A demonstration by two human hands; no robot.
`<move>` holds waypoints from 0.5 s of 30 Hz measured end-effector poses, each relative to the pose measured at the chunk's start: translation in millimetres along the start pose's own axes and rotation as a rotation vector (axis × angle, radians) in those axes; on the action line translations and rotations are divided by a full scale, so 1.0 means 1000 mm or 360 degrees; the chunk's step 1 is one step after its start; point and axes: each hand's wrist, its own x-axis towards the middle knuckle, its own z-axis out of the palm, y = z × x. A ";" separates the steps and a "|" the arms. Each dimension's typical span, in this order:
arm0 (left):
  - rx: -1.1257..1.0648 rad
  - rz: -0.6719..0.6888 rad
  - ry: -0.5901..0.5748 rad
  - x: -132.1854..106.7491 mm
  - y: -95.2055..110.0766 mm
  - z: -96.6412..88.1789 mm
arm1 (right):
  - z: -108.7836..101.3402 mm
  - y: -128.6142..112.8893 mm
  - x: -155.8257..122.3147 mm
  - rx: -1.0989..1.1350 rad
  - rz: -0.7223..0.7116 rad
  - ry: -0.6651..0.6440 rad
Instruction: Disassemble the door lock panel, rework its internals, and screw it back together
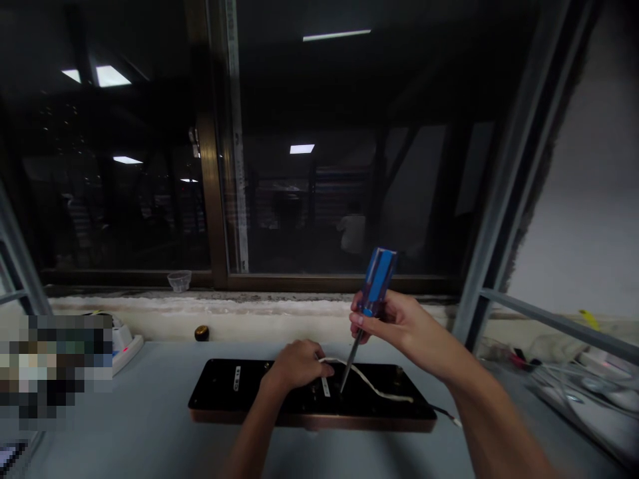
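Observation:
A black flat panel (224, 392) with a copper-coloured edge lies on the grey table (124, 432). A white cable (372, 388) runs across its top. My left hand (297, 364) rests on the panel's middle, fingers curled over the cable's left end. My right hand (399, 322) is closed round a screwdriver (375, 286) with a blue see-through handle. The screwdriver leans a little to the right, its tip touching the panel just right of my left hand.
A white power strip (124, 342) with a red light sits at the table's left. A small clear cup (179, 280) and a dark round knob (202, 332) are by the window ledge. Cables and white devices (589, 379) lie at the right behind a metal frame.

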 end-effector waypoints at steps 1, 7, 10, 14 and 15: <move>0.0002 0.0001 0.0001 0.000 0.000 0.000 | 0.000 -0.001 0.000 -0.0007 0.0003 -0.0007; 0.0006 0.0005 0.0003 -0.001 0.000 0.000 | 0.002 0.003 0.003 -0.0068 0.0038 -0.0069; -0.0002 0.0012 -0.0002 -0.002 0.001 -0.001 | 0.002 0.005 0.004 -0.0068 0.0044 -0.0080; -0.0011 0.0005 -0.0004 -0.001 0.002 0.001 | 0.000 0.005 0.004 -0.0091 0.0040 -0.0088; -0.0011 0.0001 -0.0005 -0.001 0.002 0.001 | -0.001 0.005 0.004 -0.0106 0.0035 -0.0092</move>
